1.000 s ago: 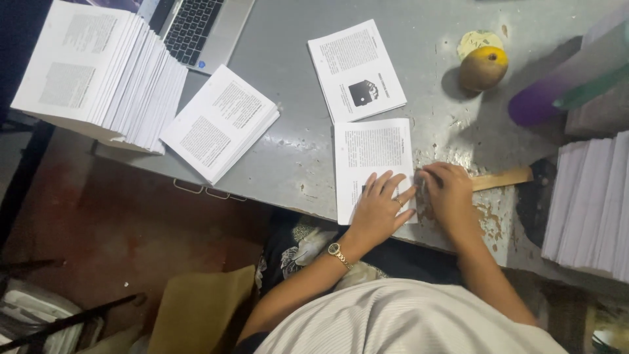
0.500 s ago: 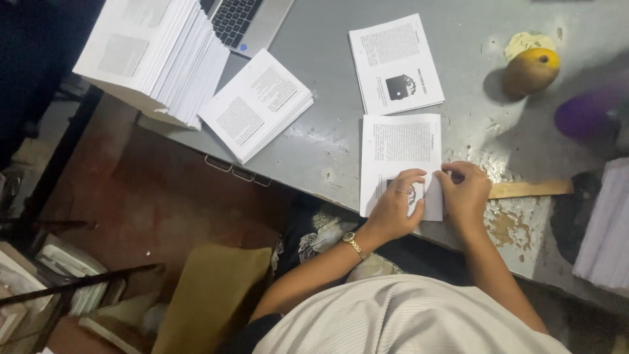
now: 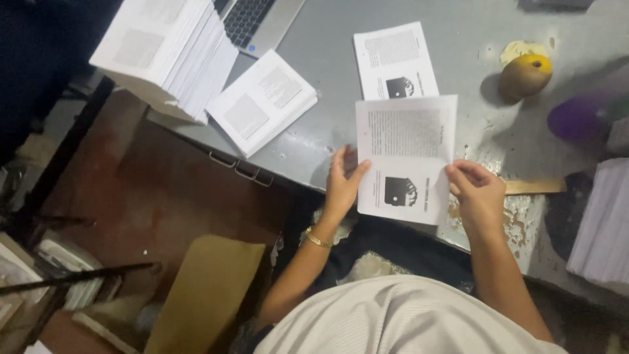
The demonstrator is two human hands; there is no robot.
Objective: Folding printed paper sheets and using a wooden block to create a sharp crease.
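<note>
Printed sheet (image 3: pixel 406 154) held by both hands over grey scuffed table (image 3: pixel 327 131).

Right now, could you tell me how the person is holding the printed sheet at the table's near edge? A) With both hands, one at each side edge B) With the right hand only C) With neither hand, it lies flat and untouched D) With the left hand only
A: the left hand takes the left edge of the printed sheet and the right hand pinches its right edge.
</note>
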